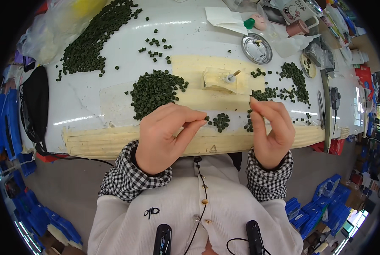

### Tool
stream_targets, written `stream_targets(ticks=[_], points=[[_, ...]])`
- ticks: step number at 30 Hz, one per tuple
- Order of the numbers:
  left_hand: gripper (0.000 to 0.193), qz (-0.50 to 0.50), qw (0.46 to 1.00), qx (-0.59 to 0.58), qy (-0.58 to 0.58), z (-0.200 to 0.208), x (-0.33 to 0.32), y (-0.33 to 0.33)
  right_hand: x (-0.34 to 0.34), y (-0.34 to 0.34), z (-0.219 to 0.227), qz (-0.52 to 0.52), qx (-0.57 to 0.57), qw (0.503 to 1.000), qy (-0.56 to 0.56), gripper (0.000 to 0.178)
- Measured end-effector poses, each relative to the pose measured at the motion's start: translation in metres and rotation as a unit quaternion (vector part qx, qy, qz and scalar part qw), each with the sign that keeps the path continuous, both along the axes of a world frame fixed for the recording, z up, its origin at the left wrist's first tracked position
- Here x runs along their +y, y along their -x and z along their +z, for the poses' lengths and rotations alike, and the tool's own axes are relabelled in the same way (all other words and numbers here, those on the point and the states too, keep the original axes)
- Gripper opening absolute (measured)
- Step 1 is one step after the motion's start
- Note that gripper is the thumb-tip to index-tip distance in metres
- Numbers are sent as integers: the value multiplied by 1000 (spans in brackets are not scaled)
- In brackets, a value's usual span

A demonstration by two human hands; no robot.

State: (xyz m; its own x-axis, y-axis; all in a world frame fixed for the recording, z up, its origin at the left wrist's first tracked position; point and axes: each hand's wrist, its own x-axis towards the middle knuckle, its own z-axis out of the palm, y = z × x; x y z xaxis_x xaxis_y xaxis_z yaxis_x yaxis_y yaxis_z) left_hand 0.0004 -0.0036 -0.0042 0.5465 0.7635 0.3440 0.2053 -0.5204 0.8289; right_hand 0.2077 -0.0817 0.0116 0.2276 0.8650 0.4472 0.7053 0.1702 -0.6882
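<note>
My left hand [166, 134] is closed, pinching a small dark green spool-shaped piece [206, 118] between thumb and forefinger. Just right of it, a small cluster of the same green pieces [221, 122] lies near the table's front edge. My right hand [273, 131] has its thumb and forefinger curled toward each other beside more green pieces [262, 94]; what sits at its fingertips is too small to make out. Beyond both hands, a tape-wrapped block [217, 80] with a thin upright pin [232, 75] stands on the table. A larger heap of green pieces [154, 91] lies beyond my left hand.
A big pile of green pieces [88, 46] spreads at the far left beside a plastic bag [49, 32]. Far right are a round metal lid [256, 49], a thread spool [297, 28] and another green pile [296, 78]. A black pouch [35, 104] hangs at the left edge.
</note>
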Motion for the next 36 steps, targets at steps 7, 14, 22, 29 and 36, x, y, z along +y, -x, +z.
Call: stream_targets(ticks=[7,14,22,29,36], points=[[19,-26,975,147,-166,-7,-5,-4,-3,-26,-9,-10,-177,982,69,13],[18,10,974,135,-181,-8,-6,-1,-2,-19,-16,-17,-217,972,90,12],[15,116,958,184,-185,3,13,8,-1,-21,-14,-11,-153,986,70,14],[13,102,949,239,-178,3,21,3,-7,-5,-13,-21,83,996,36,14],[15,98,951,228,-187,5,23,0,-1,10,-11,69,465,876,107,11]])
